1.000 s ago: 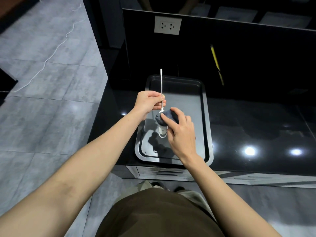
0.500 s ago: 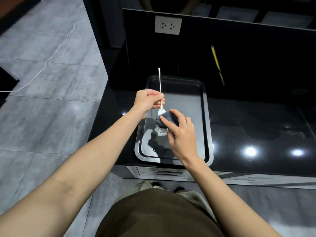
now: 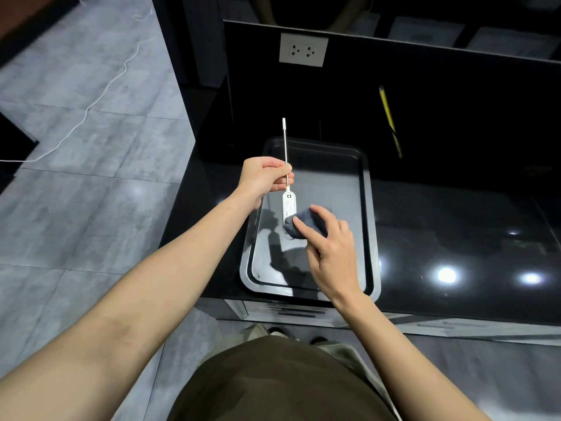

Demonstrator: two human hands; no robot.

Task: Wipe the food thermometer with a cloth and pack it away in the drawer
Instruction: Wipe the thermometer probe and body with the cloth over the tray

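The white food thermometer [image 3: 288,203] is held above the grey tray [image 3: 369,226], its thin metal probe pointing away from me. My left hand [image 3: 263,180] pinches the probe near where it meets the white body. My right hand [image 3: 328,248] grips a bunched dark grey cloth [image 3: 303,223] wrapped around the lower end of the thermometer body, which the cloth hides. The drawer front [image 3: 288,311] shows below the counter edge, closed.
The tray lies on a glossy black counter [image 3: 455,244] with a black back panel carrying a white wall socket [image 3: 303,50]. A yellow strip [image 3: 388,113] shows on that panel. Grey tiled floor with a white cable [image 3: 100,95] lies to the left.
The cloth in my right hand has slid down the thermometer body, uncovering its white upper part. My left hand has lifted the probe slightly up and away.
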